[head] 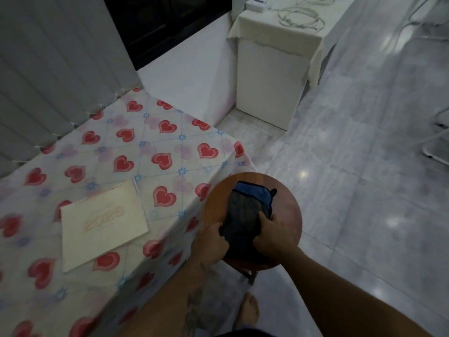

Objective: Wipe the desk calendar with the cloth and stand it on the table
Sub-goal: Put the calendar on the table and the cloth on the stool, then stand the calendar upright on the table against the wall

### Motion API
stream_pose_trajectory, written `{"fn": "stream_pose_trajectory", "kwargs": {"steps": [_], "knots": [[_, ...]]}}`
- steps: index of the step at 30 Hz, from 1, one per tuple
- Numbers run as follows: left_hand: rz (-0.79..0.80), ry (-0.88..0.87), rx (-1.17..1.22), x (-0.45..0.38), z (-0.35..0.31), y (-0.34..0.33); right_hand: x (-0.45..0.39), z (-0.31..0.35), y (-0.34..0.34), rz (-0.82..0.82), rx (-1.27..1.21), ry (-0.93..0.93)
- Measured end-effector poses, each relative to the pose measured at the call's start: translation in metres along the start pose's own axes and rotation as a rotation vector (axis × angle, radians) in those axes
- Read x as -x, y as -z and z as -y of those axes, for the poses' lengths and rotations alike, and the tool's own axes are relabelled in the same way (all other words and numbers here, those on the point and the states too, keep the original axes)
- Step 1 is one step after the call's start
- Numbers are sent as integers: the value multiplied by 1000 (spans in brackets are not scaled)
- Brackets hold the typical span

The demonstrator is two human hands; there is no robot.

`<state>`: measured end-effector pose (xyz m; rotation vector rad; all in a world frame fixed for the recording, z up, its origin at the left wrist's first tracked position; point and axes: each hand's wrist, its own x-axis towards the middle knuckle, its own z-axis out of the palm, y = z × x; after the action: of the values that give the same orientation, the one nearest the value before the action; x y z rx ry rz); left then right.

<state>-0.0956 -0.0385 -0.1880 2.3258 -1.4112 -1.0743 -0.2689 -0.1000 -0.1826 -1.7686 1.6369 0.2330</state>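
Note:
A cream desk calendar lies flat on the table, which is covered with a heart-patterned cloth. To its right stands a round wooden stool with a dark grey and blue cloth on its seat. My left hand grips the cloth's near left edge. Gripping its near right edge is my right hand. Both hands are over the stool, apart from the calendar.
A white cabinet draped with a cream cover stands at the back, with cables on top. Grey vertical blinds run along the table's far left side. Glossy tiled floor spreads to the right. My bare foot is below the stool.

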Motion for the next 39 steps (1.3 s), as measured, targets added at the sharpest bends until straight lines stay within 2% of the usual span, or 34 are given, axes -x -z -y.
{"fn": "stream_pose_trajectory", "kwargs": {"steps": [4, 6, 10, 14, 19, 22, 30, 33, 39], "knots": [[-87, 8, 80, 5, 9, 28, 9, 15, 14, -49, 83, 57], [-186, 15, 174, 10, 16, 48, 9, 37, 21, -45, 92, 111], [-458, 48, 298, 22, 40, 103, 9, 102, 27, -28, -21, 306], [-646, 87, 417, 31, 82, 157, 7, 172, 20, 107, -142, 464], [-756, 175, 467, 33, 146, 209, 5, 254, -2, 44, -80, 508], [-739, 258, 428, 26, 182, 227, 2, 291, -15, 89, -145, 445], [-469, 303, 299, 6, 234, 240, -5, 349, -62, 34, -211, 328], [-454, 322, 299, 0, 237, 241, -5, 357, -74, 2, -210, 309], [-535, 386, 424, -7, 235, 249, -11, 362, -80, -38, -273, 219]]}}
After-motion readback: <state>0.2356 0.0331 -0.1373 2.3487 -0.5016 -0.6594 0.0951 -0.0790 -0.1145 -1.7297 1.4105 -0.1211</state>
